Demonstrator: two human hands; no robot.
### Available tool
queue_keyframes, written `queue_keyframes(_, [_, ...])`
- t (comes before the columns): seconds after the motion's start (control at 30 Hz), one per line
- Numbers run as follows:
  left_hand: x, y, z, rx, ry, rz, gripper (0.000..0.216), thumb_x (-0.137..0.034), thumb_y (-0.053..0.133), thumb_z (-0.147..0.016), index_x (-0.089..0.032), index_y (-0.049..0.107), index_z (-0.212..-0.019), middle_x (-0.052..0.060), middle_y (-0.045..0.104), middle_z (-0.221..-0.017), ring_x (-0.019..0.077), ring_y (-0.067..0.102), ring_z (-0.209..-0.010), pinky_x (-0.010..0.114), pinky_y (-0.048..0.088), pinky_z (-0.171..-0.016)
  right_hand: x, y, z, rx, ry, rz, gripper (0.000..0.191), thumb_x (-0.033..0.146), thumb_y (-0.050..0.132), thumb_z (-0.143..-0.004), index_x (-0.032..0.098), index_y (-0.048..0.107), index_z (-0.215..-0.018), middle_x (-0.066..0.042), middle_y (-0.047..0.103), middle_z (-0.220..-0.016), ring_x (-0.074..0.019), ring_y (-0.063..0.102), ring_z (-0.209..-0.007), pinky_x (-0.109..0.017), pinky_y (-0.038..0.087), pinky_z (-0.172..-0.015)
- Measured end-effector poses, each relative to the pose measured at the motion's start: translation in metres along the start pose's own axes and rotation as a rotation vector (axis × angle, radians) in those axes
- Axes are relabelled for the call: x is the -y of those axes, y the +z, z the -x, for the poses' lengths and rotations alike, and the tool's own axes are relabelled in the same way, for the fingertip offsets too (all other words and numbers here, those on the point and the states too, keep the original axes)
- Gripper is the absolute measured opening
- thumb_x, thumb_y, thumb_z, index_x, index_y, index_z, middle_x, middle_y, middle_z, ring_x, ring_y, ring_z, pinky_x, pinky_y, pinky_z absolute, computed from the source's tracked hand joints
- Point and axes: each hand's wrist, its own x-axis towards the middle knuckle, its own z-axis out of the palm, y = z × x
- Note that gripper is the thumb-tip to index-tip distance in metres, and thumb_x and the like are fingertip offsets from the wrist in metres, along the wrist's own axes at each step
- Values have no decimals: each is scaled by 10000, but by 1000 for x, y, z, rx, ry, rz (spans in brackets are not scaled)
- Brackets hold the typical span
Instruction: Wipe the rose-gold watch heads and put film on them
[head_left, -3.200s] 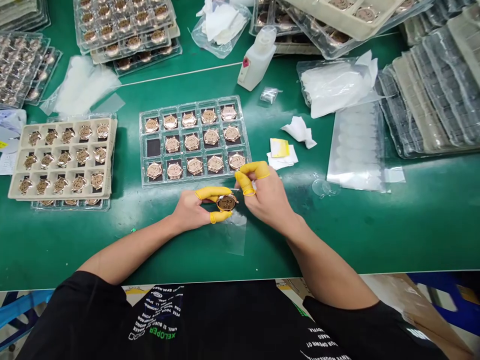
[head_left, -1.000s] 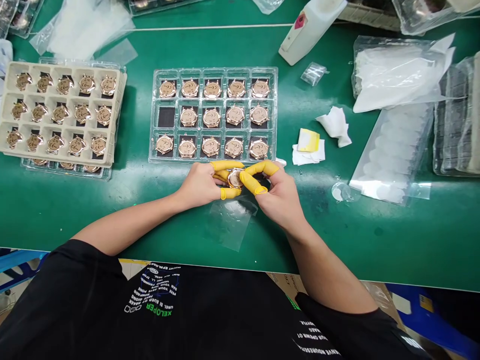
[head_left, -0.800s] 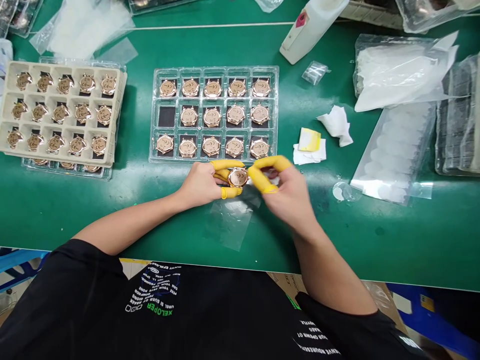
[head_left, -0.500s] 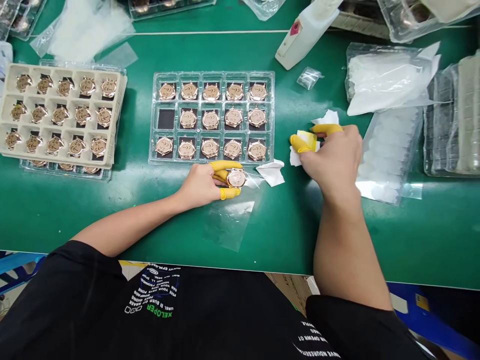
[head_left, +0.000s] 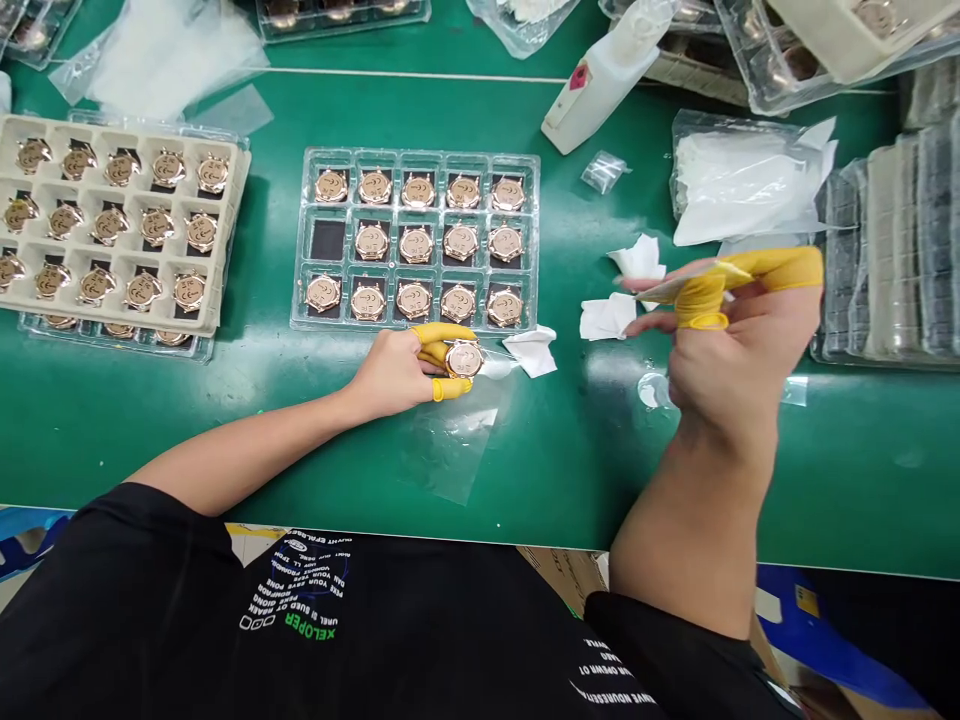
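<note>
The watch case [head_left: 464, 359] is coloured rose gold, the surface [head_left: 570, 460] green; the black shirt [head_left: 450, 625] is printed in white and green.

left hand [head_left: 390, 372]: fingers [head_left: 444, 332] pinching | left forearm [head_left: 247, 443]: slanting inward | right hand [head_left: 731, 345]: fingers pinching | right forearm [head_left: 694, 520]: forward

One cam, worn on the person's head, facing forward and steeply down past their black printed short-sleeved shirt [head_left: 420, 620] to the glossy green tabletop [head_left: 570, 470]. From where I'm standing it's pretty close in: left hand [head_left: 391, 375] and right hand [head_left: 739, 345], both with yellow rubbery finger covers [head_left: 442, 331], fit around mid-height, bare forearms [head_left: 251, 450] included.
</note>
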Motion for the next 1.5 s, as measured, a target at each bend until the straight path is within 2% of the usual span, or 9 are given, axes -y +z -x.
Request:
queue_keyframes(0.07, [-2,0,0,-7,-3,-7,594,-177,888,-657,-159,768,-1239,20,819,-878,156,784,-823,304,702,-862,10,20,13,-43,-60,-134,401,590,806,-885,287,547,-937,-8,601,-793,-222,732,-687,-328,472,-451])
queue_keyframes(0.1, [-3,0,0,-10,-3,-9,585,-170,886,-656,-160,768,-1229,14,815,-871,149,780,-814,296,698,-859,14,31,20,8,-115,-129,359,549,808,-895,283,570,-939,4,607,-790,-203,724,-659,-324,495,-459])
queue_keyframes(0.23, [-2,1,1,-9,-1,-8,564,-145,878,-657,-166,760,-1208,-1,798,-836,138,772,-783,275,688,-821,23,69,44,128,-494,107,52,237,670,-981,286,687,-989,-25,706,-919,-215,773,-885,-406,649,-750])
queue_keyframes(0.4, [0,1,0,12,-1,21,551,-141,865,-691,-172,742,-1228,15,813,-897,156,796,-825,274,683,-802,22,84,51,104,-755,183,342,33,540,-944,286,672,-1133,-29,743,-956,-210,758,-934,-394,642,-785])
queue_keyframes(0.53, [3,2,-1,9,13,71,532,-129,865,-694,-157,739,-1211,20,812,-912,149,794,-825,264,678,-808,21,91,48,169,-783,197,334,33,521,-954,267,672,-1139,-33,738,-933,-191,724,-868,-378,608,-747])
queue_keyframes(0.7, [7,4,0,-42,-20,96,569,-138,889,-677,-152,738,-1225,15,801,-874,139,780,-772,243,664,-753,21,96,49,129,-811,186,410,-7,487,-941,294,701,-1119,-27,721,-885,-181,685,-840,-362,570,-703])
queue_keyframes(1.0, [4,3,2,-35,-5,60,580,-149,891,-670,-150,748,-1232,27,817,-891,148,787,-790,265,680,-782,22,80,64,192,-758,304,306,5,538,-874,253,644,-1017,-31,662,-852,-169,596,-729,-325,475,-603])
queue_keyframes(1.2, [0,3,-1,-32,-24,52,583,-160,900,-658,-163,757,-1223,9,810,-854,137,777,-759,262,679,-775,32,78,48,8,-740,273,484,-67,547,-805,274,671,-1126,-23,639,-855,-170,596,-741,-312,439,-596])
queue_keyframes(1.5, [0,3,-1,-51,-78,65,599,-180,920,-652,-162,764,-1230,17,817,-851,146,790,-750,236,666,-737,33,92,54,106,-787,333,370,-21,540,-801,235,606,-1061,-31,593,-842,-181,478,-728,-322,381,-604])
